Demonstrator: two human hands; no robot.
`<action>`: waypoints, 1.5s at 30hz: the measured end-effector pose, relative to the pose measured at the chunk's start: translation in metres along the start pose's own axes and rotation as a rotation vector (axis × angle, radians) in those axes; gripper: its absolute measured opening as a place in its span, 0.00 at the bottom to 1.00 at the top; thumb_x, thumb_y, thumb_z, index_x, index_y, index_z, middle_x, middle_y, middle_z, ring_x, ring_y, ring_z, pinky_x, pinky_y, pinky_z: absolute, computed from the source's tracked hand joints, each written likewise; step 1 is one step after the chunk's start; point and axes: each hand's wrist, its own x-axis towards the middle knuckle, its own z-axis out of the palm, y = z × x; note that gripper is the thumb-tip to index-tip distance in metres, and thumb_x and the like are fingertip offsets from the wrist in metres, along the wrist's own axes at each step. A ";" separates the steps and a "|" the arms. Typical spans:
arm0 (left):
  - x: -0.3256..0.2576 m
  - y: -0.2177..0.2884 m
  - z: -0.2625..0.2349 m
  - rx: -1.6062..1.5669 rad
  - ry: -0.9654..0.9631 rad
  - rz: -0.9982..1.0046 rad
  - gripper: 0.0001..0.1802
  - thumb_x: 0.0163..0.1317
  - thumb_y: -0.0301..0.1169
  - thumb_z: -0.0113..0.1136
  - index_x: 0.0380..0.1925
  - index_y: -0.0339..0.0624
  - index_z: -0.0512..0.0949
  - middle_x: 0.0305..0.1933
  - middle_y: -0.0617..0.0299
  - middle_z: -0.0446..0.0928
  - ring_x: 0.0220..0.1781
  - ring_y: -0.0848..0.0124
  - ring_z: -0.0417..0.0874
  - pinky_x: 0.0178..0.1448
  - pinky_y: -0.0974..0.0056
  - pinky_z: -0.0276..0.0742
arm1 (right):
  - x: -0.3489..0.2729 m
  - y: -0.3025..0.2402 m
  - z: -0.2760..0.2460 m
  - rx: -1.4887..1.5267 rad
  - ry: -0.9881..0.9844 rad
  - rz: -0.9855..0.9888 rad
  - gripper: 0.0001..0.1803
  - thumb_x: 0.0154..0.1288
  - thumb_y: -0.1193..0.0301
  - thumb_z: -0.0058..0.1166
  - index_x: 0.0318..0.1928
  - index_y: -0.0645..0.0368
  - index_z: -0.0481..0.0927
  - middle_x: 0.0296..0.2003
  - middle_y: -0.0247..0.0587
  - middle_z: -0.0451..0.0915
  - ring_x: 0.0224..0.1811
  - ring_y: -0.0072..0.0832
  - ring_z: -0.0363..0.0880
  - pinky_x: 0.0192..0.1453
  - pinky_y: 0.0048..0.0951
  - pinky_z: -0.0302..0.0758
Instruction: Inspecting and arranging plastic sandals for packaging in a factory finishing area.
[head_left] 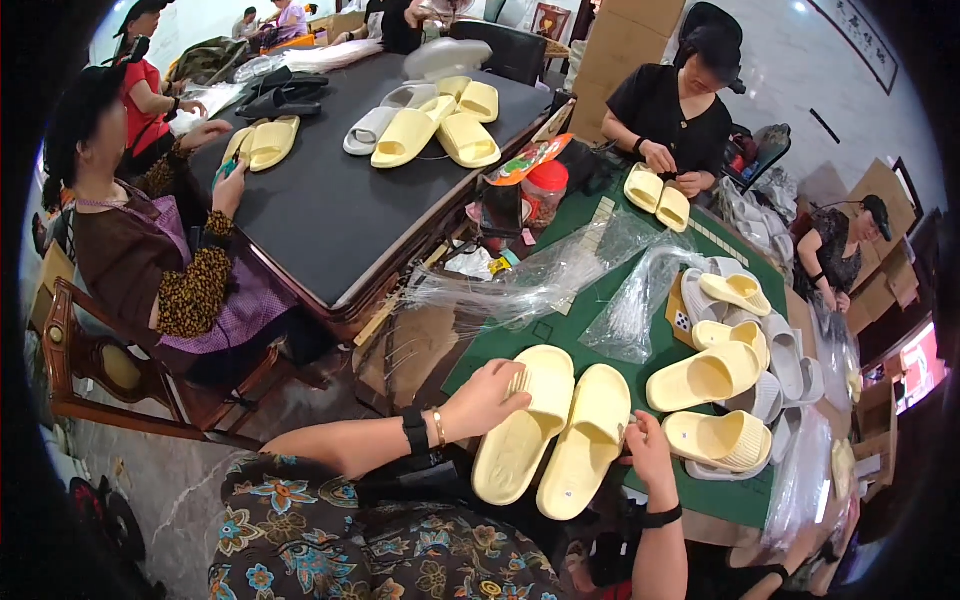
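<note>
Gripping two yellow slippers (555,435), left hand (490,398) and right hand (648,452) fingers clamped on one each.

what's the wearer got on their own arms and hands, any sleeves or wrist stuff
Both forearms are bare, with no gloves or long sleeves. The left hand has a black band on its wrist, with a thin gold-coloured bangle beside it. The right hand has a single narrower black band around the wrist. Dark floral-patterned clothing shows below the left arm.

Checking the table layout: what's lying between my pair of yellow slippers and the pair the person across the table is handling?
In the head view, clear plastic bags lie on the green table between your slippers and that pair.
</note>
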 end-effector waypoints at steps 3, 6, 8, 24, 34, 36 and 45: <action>-0.001 0.002 0.005 0.015 0.091 0.025 0.28 0.63 0.39 0.58 0.56 0.32 0.67 0.57 0.41 0.68 0.58 0.46 0.71 0.62 0.54 0.68 | -0.010 -0.014 0.018 0.053 -0.051 -0.024 0.29 0.66 0.65 0.53 0.63 0.67 0.62 0.49 0.46 0.75 0.37 0.25 0.79 0.29 0.23 0.79; 0.009 0.003 -0.007 0.033 0.068 -0.015 0.22 0.63 0.40 0.57 0.50 0.34 0.72 0.51 0.44 0.72 0.52 0.49 0.76 0.56 0.54 0.72 | -0.010 -0.017 0.015 0.020 -0.036 0.016 0.28 0.65 0.67 0.54 0.61 0.67 0.65 0.48 0.45 0.75 0.36 0.24 0.79 0.32 0.23 0.78; 0.023 -0.006 -0.020 0.075 0.070 -0.063 0.16 0.63 0.39 0.56 0.42 0.38 0.79 0.43 0.48 0.77 0.46 0.50 0.78 0.50 0.53 0.74 | -0.012 -0.016 0.011 -0.018 -0.013 -0.002 0.26 0.64 0.67 0.55 0.59 0.67 0.68 0.47 0.44 0.76 0.36 0.24 0.79 0.34 0.24 0.77; 0.050 -0.067 -0.062 0.656 0.193 -0.044 0.09 0.54 0.34 0.59 0.26 0.42 0.83 0.32 0.54 0.79 0.37 0.55 0.81 0.43 0.54 0.77 | -0.022 0.004 0.000 -0.172 0.011 -0.111 0.21 0.60 0.67 0.59 0.50 0.68 0.77 0.44 0.47 0.79 0.36 0.27 0.79 0.42 0.27 0.77; 0.061 -0.037 -0.101 0.377 0.229 -0.085 0.08 0.53 0.31 0.58 0.26 0.41 0.84 0.29 0.51 0.81 0.34 0.54 0.83 0.43 0.56 0.78 | -0.022 0.013 -0.005 -0.129 0.010 -0.064 0.19 0.58 0.68 0.60 0.48 0.67 0.78 0.41 0.44 0.81 0.34 0.26 0.78 0.41 0.28 0.76; 0.062 -0.038 -0.110 0.377 0.243 -0.065 0.08 0.52 0.30 0.58 0.26 0.40 0.84 0.29 0.50 0.81 0.34 0.54 0.83 0.42 0.56 0.79 | -0.021 0.011 -0.004 -0.129 0.005 -0.073 0.19 0.58 0.68 0.60 0.48 0.67 0.78 0.40 0.43 0.81 0.34 0.26 0.78 0.41 0.28 0.76; 0.070 -0.015 -0.147 0.244 0.400 -0.068 0.07 0.55 0.28 0.57 0.29 0.34 0.80 0.25 0.49 0.81 0.28 0.57 0.84 0.35 0.60 0.78 | -0.014 0.015 -0.002 -0.032 -0.035 -0.064 0.18 0.58 0.71 0.59 0.48 0.66 0.78 0.38 0.42 0.81 0.34 0.24 0.79 0.41 0.26 0.76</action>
